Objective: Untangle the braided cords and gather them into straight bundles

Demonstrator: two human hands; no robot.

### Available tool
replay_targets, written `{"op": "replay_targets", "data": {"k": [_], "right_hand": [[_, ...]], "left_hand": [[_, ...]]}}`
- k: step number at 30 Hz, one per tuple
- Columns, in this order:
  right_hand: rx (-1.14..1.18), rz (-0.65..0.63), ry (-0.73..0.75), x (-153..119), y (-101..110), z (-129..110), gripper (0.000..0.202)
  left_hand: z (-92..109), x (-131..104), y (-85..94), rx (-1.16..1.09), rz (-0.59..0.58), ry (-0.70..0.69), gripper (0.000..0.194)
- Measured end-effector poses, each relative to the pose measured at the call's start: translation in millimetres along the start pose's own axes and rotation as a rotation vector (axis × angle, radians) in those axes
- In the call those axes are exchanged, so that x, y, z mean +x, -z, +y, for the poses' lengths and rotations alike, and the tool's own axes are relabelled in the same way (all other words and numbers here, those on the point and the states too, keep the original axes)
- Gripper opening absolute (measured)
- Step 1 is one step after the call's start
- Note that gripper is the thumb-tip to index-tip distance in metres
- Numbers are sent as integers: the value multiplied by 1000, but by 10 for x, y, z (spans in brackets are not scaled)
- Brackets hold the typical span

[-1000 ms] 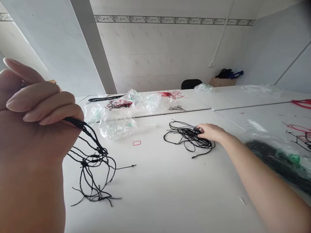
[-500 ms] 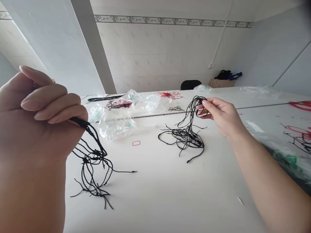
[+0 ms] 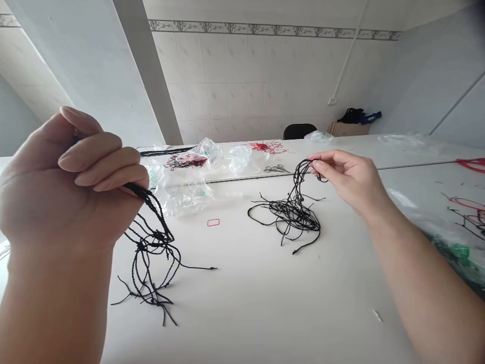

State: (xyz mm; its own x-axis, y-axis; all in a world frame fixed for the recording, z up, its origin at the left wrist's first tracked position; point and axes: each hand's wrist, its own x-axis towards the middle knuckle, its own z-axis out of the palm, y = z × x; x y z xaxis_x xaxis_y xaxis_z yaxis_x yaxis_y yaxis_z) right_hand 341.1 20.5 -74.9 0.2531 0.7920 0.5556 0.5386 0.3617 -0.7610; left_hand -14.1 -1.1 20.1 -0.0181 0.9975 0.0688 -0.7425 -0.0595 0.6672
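My left hand (image 3: pixel 98 167) is raised at the left, its fingers curled round a bundle of black braided cords (image 3: pixel 151 242). The knotted lower ends of that bundle hang down and rest on the white table (image 3: pixel 265 313). At the right, my right hand (image 3: pixel 344 177) pinches the top loops of a second set of black cords (image 3: pixel 301 177) between thumb and fingers. Below it these cords run down into a tangled black cord pile (image 3: pixel 293 215) on the table. The part of the left bundle inside the fist is hidden.
Clear plastic bags (image 3: pixel 182 194) lie beyond my left hand. Farther back are scissors (image 3: pixel 276 168), red cords (image 3: pixel 267 146) and a mixed red-black cord heap (image 3: pixel 187 162). A plastic bag (image 3: pixel 450 253) lies by my right forearm. A small red outline (image 3: pixel 213 222) marks the table.
My left hand has shifted slightly right with its cord bundle. The loops in my right hand hang lower and more gathered, fewer strands spreading to the left.
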Motion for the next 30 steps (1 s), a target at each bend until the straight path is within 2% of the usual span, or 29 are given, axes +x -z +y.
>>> {"op": "replay_targets", "data": {"k": [3, 6, 9, 12, 15, 17, 19, 21, 25, 27, 30], "right_hand": [[3, 32, 74, -54, 26, -142, 20], [94, 49, 104, -109, 30, -297, 16], [333, -47, 84, -145, 19, -408, 16], [417, -134, 13, -172, -6, -467, 10], [359, -168, -27, -206, -51, -500, 10], [407, -248, -61, -234, -92, -519, 14], [468, -324, -115, -264, -142, -535, 17], [492, -395, -167, -292, -195, -544, 21], [485, -514, -197, -329, -287, -522, 27], [472, -523, -191, -334, -308, -497, 29], [426, -505, -192, -324, -309, -461, 30]], "left_hand": [[-20, -2, 4, 58, -197, -102, 47], [-46, 23, 27, 75, -251, -87, 38], [-143, 76, 37, 96, -259, -66, 33], [-361, 157, 58, 134, -287, 20, 33], [-671, 245, 132, 241, -339, 228, 25], [-879, 287, 204, 355, -370, 336, 15], [-1052, 304, 276, 467, -379, 359, 9], [-1170, 300, 334, 579, -392, 349, 20], [-1248, 267, 386, 748, -510, 312, 36], [-1236, 260, 388, 811, -555, 284, 34], [-1199, 268, 383, 843, -544, 256, 26]]}}
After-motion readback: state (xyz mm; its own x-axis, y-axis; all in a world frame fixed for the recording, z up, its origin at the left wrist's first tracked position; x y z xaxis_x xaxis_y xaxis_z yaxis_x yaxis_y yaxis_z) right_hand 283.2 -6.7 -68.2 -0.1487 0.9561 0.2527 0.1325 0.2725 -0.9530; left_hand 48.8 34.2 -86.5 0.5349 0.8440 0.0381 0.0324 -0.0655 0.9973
